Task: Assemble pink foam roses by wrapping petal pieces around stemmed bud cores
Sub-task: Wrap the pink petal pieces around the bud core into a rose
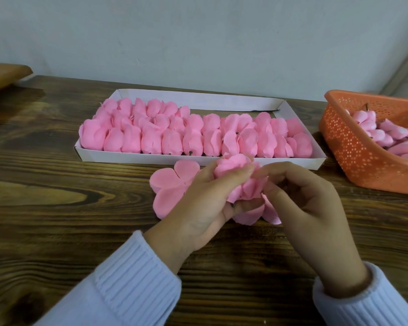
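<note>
Left hand (206, 198) is gripping the rose (233, 171), fingers curled round it; right hand (301, 196) is pinching its petals (fingers bent). Both are working over a wooden table (57, 208) facing a pale wall (198, 38).

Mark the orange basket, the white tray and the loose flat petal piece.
orange basket (353, 158), head view, perforated near wall.
white tray (198, 100), head view, bare far wall.
flat petal piece (166, 183), head view, left lobe.
</note>
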A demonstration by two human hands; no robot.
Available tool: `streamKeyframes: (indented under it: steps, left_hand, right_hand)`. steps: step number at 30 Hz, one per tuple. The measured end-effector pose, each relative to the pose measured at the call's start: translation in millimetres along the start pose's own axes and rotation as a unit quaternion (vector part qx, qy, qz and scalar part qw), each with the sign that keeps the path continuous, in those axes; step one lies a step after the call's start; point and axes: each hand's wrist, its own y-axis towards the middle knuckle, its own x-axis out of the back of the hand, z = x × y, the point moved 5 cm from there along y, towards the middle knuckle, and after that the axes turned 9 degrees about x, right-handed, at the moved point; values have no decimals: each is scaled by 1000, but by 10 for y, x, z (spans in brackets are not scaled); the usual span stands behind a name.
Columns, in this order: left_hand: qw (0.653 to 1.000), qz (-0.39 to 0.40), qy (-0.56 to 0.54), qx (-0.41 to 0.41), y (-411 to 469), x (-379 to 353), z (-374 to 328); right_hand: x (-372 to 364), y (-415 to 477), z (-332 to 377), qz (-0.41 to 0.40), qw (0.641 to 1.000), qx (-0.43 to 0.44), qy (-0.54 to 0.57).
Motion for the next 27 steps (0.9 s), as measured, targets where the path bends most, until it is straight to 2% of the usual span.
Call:
streamKeyframes:
  steps: [4, 12, 18, 27]
  left_hand:
    - [999, 18, -18, 25, -2, -7, 18]
    - [998, 58, 5, 33, 0, -20, 36]
    - [997, 59, -9, 54, -2, -36, 41]
    - [998, 16, 9, 60, 1, -6, 31]
  right_hand:
    - [11, -2, -30, 12, 998, 1, -61]
    - [14, 15, -57, 34, 996, -15, -75]
    - [17, 21, -66, 37, 995, -6, -95]
    - [7, 11, -2, 45, 994, 47, -87]
